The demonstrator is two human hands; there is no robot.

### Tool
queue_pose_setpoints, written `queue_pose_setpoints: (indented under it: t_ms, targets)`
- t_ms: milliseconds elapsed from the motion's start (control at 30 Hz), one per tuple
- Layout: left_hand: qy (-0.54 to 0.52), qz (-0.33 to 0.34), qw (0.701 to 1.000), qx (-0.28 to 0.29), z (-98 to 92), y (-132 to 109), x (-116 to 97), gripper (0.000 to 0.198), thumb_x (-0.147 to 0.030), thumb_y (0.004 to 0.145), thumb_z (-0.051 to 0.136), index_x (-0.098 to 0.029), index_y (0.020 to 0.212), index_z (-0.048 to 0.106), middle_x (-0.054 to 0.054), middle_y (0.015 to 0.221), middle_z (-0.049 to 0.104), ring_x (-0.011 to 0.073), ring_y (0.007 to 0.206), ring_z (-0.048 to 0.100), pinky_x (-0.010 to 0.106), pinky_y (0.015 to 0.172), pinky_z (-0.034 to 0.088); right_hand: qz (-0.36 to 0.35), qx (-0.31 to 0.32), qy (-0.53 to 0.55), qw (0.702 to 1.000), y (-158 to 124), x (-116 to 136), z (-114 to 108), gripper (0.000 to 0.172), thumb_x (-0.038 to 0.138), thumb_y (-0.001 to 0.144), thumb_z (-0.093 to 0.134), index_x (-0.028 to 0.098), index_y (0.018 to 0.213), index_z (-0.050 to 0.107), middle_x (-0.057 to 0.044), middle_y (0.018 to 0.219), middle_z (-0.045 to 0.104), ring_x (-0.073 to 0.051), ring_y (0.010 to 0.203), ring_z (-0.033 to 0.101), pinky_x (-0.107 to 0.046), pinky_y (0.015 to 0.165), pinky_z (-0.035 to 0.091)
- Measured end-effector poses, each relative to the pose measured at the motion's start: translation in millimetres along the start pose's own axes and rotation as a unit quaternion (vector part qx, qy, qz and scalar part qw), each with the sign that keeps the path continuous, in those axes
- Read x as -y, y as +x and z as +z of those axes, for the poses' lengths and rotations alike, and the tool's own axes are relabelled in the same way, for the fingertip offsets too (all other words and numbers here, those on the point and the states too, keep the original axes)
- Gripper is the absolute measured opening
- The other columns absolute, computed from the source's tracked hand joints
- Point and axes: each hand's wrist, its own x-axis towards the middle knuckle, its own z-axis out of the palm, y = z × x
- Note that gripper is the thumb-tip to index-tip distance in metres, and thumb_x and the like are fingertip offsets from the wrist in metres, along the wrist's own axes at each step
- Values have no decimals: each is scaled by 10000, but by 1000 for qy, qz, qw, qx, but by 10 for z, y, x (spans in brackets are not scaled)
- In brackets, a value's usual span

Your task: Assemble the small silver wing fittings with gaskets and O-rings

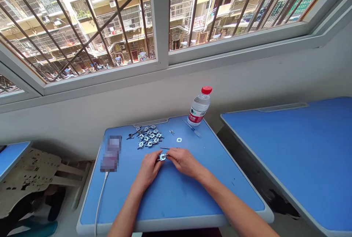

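Observation:
Over the middle of the blue desk, my left hand (150, 165) grips a small metal part with an oval flange (163, 157) between thumb and fingers. My right hand (181, 159) closes in a pinch at that part's right side. A thin dark rod (165, 148) sticks out leftward beside my right fingers; whether they hold it or it lies on the desk I cannot tell. Beyond my hands is a pile of similar flanged metal parts (150, 135). A loose flat oval plate (179, 140) and a tiny metal piece (172, 132) lie to the pile's right.
A clear bottle with a red cap (200, 107) stands at the desk's back right, a blue pen (192, 129) beside it. A blurred-out phone-like object (111, 154) with a white cable (101, 196) lies on the left. Another blue desk (297, 156) stands to the right; a barred window is ahead.

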Motion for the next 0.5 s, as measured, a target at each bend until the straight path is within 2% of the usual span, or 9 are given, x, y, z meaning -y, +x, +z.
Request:
queue_pose_setpoints:
  t_ms: [133, 267, 400, 500]
  targets:
    - [32, 47, 998, 25, 17, 6, 30, 251, -204, 990, 442, -202, 1209, 564, 72, 1130, 703, 217, 979, 662, 327, 829, 500, -3, 1, 12, 1000, 9, 1, 25, 163, 110, 933, 473, 191, 870, 600, -45, 795, 661, -181, 704, 623, -267, 622, 450]
    - [62, 40, 997, 20, 48, -4, 63, 239, -217, 1004, 404, -183, 1174, 567, 88, 1051, 712, 241, 922, 668, 350, 786, 506, 1, -18, 54, 998, 14, 32, 29, 181, 88, 913, 466, 192, 1012, 577, -69, 926, 692, -199, 824, 655, -295, 713, 500]
    - [86, 31, 996, 12, 68, -26, 92, 267, -218, 1009, 376, -168, 1178, 576, 90, 920, 717, 245, 814, 674, 358, 739, 510, 34, -14, 108, 994, 8, 84, 26, 183, 172, 874, 598, 189, 1050, 552, -41, 853, 687, -176, 700, 641, -278, 634, 494]
    - [96, 22, 995, 5, 82, -41, 104, 302, -210, 1009, 361, -165, 1228, 564, 93, 885, 719, 250, 786, 675, 373, 740, 513, 48, -22, 77, 996, 2, 100, 69, 200, 240, 866, 652, 189, 1028, 546, -31, 841, 692, -160, 635, 635, -267, 592, 468]
